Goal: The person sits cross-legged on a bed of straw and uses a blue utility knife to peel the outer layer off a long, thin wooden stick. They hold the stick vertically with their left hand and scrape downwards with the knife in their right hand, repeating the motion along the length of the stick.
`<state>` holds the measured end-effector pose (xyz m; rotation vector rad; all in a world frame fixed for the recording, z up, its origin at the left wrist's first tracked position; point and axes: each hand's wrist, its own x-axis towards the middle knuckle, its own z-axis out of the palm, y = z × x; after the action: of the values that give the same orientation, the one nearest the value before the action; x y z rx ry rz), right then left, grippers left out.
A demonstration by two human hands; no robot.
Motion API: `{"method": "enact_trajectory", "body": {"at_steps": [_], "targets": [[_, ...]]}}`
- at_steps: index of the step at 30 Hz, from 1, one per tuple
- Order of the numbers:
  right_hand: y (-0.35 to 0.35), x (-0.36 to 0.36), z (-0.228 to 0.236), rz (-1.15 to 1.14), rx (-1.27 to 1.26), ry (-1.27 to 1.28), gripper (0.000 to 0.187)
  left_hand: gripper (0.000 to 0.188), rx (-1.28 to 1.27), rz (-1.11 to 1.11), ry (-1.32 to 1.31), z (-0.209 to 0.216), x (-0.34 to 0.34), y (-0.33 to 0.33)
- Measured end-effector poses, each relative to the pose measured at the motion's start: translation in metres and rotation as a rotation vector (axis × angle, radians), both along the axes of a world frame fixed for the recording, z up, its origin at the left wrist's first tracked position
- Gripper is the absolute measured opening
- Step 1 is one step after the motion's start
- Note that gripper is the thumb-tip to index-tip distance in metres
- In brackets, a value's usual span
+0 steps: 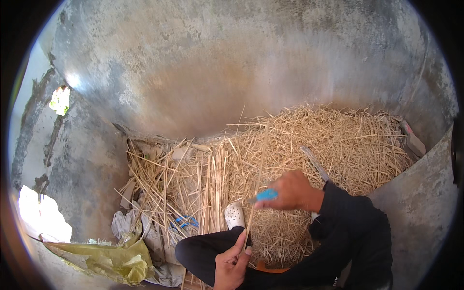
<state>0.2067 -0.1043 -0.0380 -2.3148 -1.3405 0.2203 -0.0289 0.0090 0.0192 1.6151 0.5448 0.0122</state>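
My left hand [231, 266], low in the middle, pinches the near end of a long thin split strip [258, 181], perhaps bamboo. The strip rises away from me over the straw-coloured pile. My right hand [292, 191] is closed round a blue-handled knife [267, 195], whose short grey blade points left beside the strip. Motion blurs this hand a little, and I cannot tell whether the blade touches the strip. Left of my white clog [234, 215], a bundle of similar strips [216, 186] lies lengthwise.
Thin shavings [338, 145] are heaped along the concrete wall [241, 63]. A flat pale stick [314, 163] lies near my right wrist. To the left are loose strips [150, 169], a blue item [186, 222] and a yellow-green sack [111, 258]. Bright holes [43, 215] pierce the left wall.
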Motion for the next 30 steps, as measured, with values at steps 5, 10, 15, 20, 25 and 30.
{"method": "enact_trajectory", "body": {"at_steps": [5,10,15,20,25,30], "targets": [[-0.007,0.037,-0.007,-0.236,0.077,-0.039,0.09,0.041,0.009,-0.015,-0.016,-0.001,0.001,-0.002],[0.0,0.012,0.002,-0.082,0.069,-0.036,0.089,0.041,0.031,0.025,-0.038,-0.003,0.0,-0.003],[-0.01,0.048,0.0,-0.248,0.126,-0.043,0.087,0.041,0.033,0.02,-0.066,-0.008,0.0,-0.008],[-0.006,0.008,0.007,-0.055,0.161,-0.133,0.081,0.04,0.148,0.004,-0.138,-0.011,-0.003,-0.007],[-0.015,0.057,-0.001,-0.286,0.126,-0.081,0.084,0.04,0.16,-0.046,-0.087,-0.013,-0.01,-0.006],[-0.002,0.018,0.001,-0.111,0.048,-0.121,0.079,0.041,0.056,0.023,-0.064,-0.004,-0.011,-0.006]]}}
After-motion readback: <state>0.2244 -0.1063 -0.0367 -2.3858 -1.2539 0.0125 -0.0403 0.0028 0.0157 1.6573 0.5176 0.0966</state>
